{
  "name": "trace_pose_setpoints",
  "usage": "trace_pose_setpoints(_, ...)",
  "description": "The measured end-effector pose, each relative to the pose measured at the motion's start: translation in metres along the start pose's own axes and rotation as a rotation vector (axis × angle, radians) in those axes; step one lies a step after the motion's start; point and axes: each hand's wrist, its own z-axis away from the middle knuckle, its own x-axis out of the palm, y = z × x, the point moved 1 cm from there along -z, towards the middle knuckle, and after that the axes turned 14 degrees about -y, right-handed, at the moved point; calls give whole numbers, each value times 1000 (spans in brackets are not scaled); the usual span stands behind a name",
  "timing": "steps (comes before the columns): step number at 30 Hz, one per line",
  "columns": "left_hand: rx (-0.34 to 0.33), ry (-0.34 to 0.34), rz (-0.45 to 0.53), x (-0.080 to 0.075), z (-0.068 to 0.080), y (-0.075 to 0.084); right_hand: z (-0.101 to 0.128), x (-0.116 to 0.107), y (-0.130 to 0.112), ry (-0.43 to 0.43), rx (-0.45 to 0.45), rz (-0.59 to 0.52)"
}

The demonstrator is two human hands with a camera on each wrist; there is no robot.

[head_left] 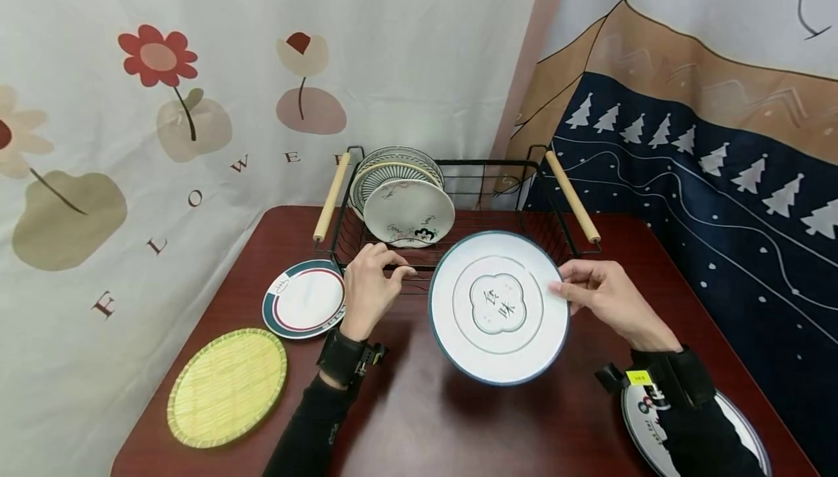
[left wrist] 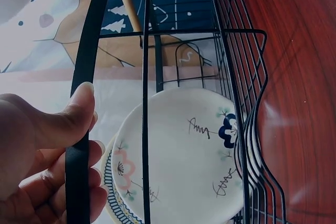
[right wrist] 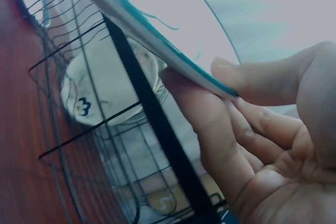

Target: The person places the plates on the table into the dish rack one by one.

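My right hand [head_left: 605, 299] pinches the right rim of a white plate [head_left: 497, 361] with a blue edge. The plate is held up in front of the black wire dish rack [head_left: 481, 162], its face with a flower-shaped outline turned to me. With thumb and fingers, my left hand [head_left: 372, 288] holds the rack's flat front rail [left wrist: 79, 177], as the left wrist view shows. Inside the rack's left part, a white plate with small flowers [head_left: 409, 215] leans in front of a few patterned plates [head_left: 396, 153]. The right wrist view shows the held plate's edge [right wrist: 152, 40] between thumb and fingers.
At the left lie a plate with a blue-green and red border [head_left: 308, 299] and a round yellow woven mat [head_left: 225, 390]. Another plate [head_left: 743, 419] sits at the lower right, partly under my right forearm. The rack has wooden handles [head_left: 572, 197]. Printed curtains [head_left: 419, 48] hang behind the table.
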Motion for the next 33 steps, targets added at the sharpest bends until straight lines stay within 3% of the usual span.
trace_pose_setpoints(7,12,2,-2,0,-1,-1,-18,-4,-23,155,-42,-8)
trace_pose_setpoints(15,16,3,-13,1,-2,-1,-45,-7,-44,275,-61,-20)
trace_pose_setpoints(21,3,-4,-11,1,0,0,-66,-9,-57,367,-123,-37)
trace_pose_setpoints(33,-21,-9,-12,-1,-1,1,-107,-10,-77,545,-272,212)
